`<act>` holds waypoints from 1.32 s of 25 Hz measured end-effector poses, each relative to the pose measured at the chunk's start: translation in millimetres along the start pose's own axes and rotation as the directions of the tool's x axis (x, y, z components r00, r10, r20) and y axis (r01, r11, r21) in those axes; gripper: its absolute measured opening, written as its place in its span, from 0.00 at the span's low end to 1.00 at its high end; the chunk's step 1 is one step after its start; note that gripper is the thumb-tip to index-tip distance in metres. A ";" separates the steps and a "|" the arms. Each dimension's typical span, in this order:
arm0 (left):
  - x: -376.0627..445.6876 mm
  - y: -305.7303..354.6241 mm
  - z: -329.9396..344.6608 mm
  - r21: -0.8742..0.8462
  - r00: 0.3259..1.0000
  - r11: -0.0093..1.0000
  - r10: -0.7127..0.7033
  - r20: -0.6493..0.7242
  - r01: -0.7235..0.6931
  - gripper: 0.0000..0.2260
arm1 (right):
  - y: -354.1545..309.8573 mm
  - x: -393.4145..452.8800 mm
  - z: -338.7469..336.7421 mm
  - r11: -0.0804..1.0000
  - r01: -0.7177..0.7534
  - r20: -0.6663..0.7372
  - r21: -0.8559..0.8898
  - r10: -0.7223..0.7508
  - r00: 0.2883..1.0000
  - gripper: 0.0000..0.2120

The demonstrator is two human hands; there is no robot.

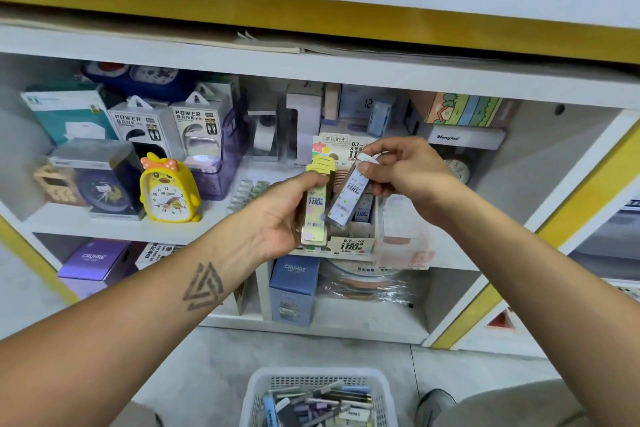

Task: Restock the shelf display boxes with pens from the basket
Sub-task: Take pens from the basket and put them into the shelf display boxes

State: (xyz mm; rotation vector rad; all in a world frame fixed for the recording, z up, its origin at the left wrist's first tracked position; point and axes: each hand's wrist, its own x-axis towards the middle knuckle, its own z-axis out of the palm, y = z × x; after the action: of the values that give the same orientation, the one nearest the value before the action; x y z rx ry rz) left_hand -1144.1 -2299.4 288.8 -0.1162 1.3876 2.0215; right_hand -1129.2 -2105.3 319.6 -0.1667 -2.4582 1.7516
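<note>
My left hand (282, 215) grips a small stack of flat lead-refill packs (316, 208), the front one yellow with a "100" label. My right hand (403, 177) pinches the top of a single pale blue pack (348, 199) that slants down toward the display box (353, 243) on the middle shelf. The box's printed back card rises behind both hands. On the floor below stands a white mesh basket (318, 381) holding several pens and packs in purple, blue and grey.
A yellow duck alarm clock (168, 191), power bank boxes (162, 128) and a purple bin stand on the shelf to the left. Blue and purple boxes (294, 288) fill the lower shelf. My shoe (436, 402) is beside the basket.
</note>
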 end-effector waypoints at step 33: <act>-11.9 33.6 -55.0 0.031 0.948 0.995 0.103 -0.300 -0.098 0.07 | 1.0 21.3 42.9 0.774 0.346 0.015 -0.531 -0.400 0.917 0.05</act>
State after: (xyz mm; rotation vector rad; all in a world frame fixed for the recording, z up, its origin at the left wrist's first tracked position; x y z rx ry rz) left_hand -1170.0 -2359.1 297.0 -0.3680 1.6250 2.1429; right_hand -1157.0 -2141.5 305.4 0.1809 -2.6023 0.8652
